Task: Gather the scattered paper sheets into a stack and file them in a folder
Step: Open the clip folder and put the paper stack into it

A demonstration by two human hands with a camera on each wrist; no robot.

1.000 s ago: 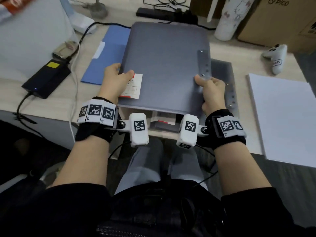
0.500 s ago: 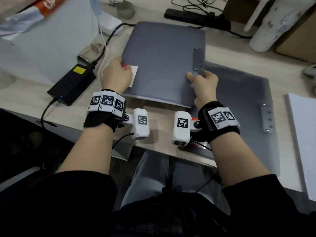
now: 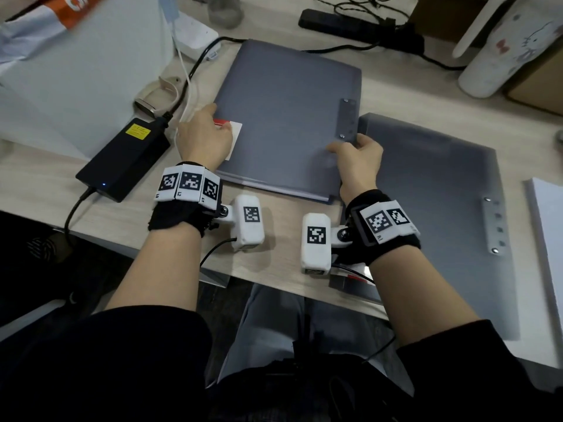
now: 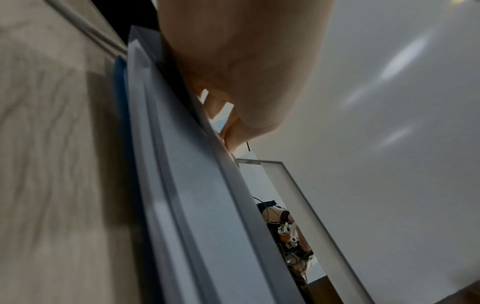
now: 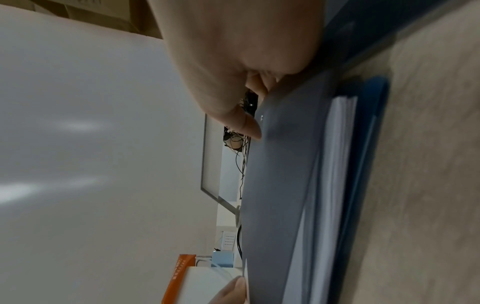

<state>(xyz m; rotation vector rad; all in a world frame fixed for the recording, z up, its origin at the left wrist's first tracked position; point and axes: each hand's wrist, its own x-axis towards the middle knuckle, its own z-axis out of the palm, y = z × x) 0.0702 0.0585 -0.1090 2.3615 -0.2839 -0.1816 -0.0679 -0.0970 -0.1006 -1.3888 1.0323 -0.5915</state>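
Observation:
A closed grey folder (image 3: 286, 117) lies on the desk. My left hand (image 3: 203, 137) grips its left edge, over a red and white label (image 3: 234, 129). My right hand (image 3: 355, 153) grips its right edge just below the metal clip strip (image 3: 347, 118), thumb on the cover. In the right wrist view white sheets (image 5: 335, 164) show inside the grey folder (image 5: 280, 185), and a blue folder (image 5: 369, 123) lies under it. The left wrist view shows my left hand (image 4: 233, 72) on that grey folder's edge (image 4: 182, 185). A stack of white paper (image 3: 548, 239) sits at the far right.
A second grey folder (image 3: 441, 208) lies flat just to the right. A black power adapter (image 3: 125, 156) with its cable and a big white box (image 3: 76, 71) are at the left. A power strip (image 3: 350, 22) and a white tumbler (image 3: 505, 47) stand at the back.
Both hands have carried the grey folder leftwards off the second grey folder, which is now uncovered. The grey folder now covers the blue folder.

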